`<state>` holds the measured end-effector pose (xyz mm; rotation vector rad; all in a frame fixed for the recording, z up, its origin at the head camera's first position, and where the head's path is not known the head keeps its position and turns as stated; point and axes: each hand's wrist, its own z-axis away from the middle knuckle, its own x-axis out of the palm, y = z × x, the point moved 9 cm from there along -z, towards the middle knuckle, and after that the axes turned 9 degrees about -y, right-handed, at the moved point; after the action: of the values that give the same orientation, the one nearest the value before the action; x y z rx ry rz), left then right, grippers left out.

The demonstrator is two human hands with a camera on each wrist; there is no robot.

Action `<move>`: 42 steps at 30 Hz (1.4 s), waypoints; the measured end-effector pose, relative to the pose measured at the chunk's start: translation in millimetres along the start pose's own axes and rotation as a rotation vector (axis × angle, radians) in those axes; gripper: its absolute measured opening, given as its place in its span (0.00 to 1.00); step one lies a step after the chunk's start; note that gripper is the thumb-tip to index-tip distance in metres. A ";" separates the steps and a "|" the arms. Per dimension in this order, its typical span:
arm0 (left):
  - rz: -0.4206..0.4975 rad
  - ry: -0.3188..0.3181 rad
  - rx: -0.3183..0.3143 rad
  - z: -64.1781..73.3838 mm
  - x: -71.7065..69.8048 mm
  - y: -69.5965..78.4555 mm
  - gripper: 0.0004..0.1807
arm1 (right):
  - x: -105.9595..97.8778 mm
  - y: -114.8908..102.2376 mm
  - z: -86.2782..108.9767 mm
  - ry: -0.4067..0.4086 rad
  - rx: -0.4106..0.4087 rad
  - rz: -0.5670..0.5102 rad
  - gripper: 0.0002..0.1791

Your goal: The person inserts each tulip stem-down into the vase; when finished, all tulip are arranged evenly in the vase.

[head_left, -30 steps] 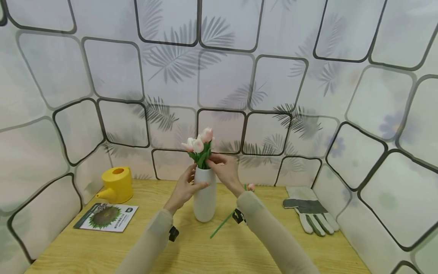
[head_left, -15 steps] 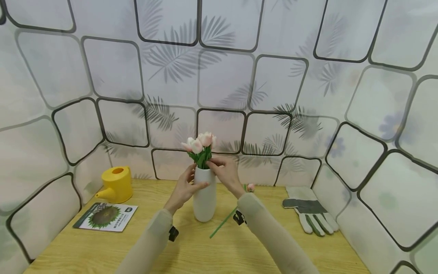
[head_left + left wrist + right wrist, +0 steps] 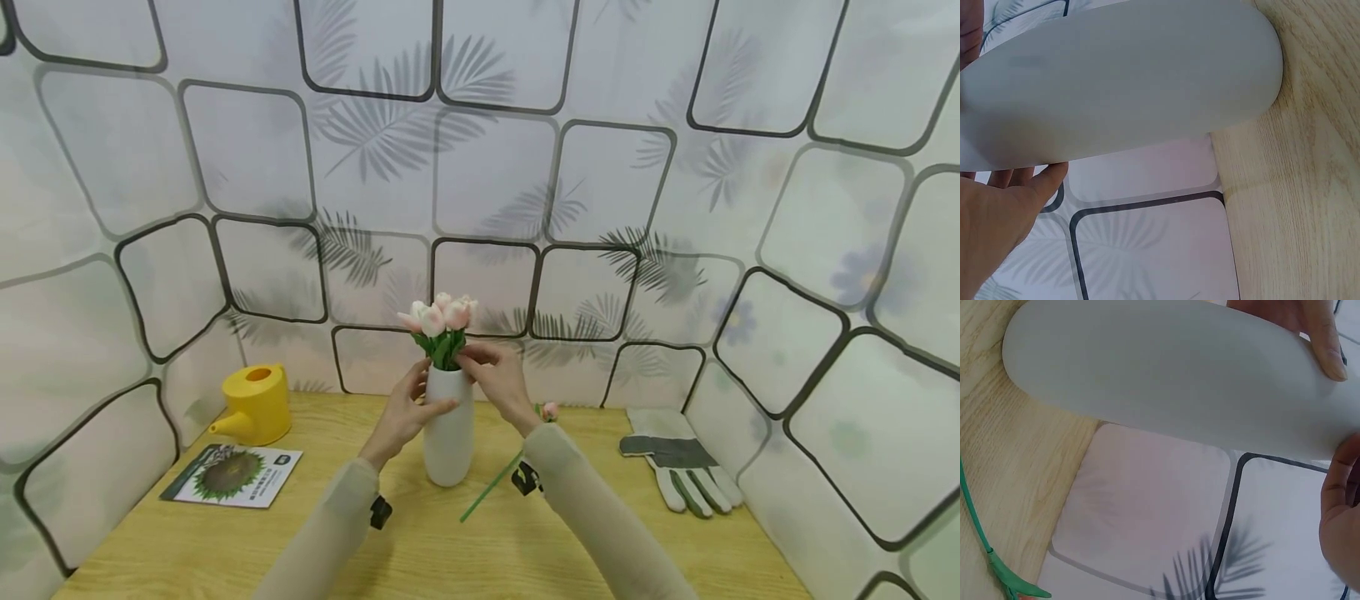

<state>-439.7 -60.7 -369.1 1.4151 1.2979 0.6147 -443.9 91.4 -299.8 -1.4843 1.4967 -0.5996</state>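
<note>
A white vase (image 3: 448, 442) stands upright on the table, holding several pale pink and white tulips (image 3: 435, 321) with green leaves. My left hand (image 3: 401, 410) grips it near the top from the left, thumb across the front; the left wrist view shows the vase wall (image 3: 1129, 87) up close. At the mouth, my right hand (image 3: 497, 379) pinches a tulip among the green leaves just above the rim. That grip is partly hidden by leaves. One more tulip (image 3: 491, 487) lies on the table beneath my right forearm, its pink bloom showing beyond the sleeve.
A yellow watering can (image 3: 258, 408) stands at the back left, with a sunflower-printed packet (image 3: 232, 477) in front of it. White-and-grey gloves (image 3: 678, 458) lie at the right. Patterned fabric walls (image 3: 487, 183) enclose the table (image 3: 420, 550) at the back and sides.
The pink bloom at the top of the bunch has come down and shifted right, level with the others. My right hand stays by the rim; my left hand keeps its hold on the vase.
</note>
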 end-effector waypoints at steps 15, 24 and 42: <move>-0.015 -0.019 -0.036 11.0 2.6 22.4 0.45 | -20.6 25.5 14.3 -0.008 0.127 -0.137 0.15; -0.008 -0.019 -0.054 17.8 3.0 33.5 0.45 | -39.7 50.4 28.1 -0.038 0.195 -0.114 0.17; -0.003 -0.013 -0.040 5.1 1.5 13.4 0.46 | -67.7 129.6 77.0 -0.186 0.338 -0.027 0.20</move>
<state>-429.8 -59.0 -358.7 1.3817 1.2708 0.6254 -454.3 195.9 -427.4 -1.2618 1.1686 -0.6744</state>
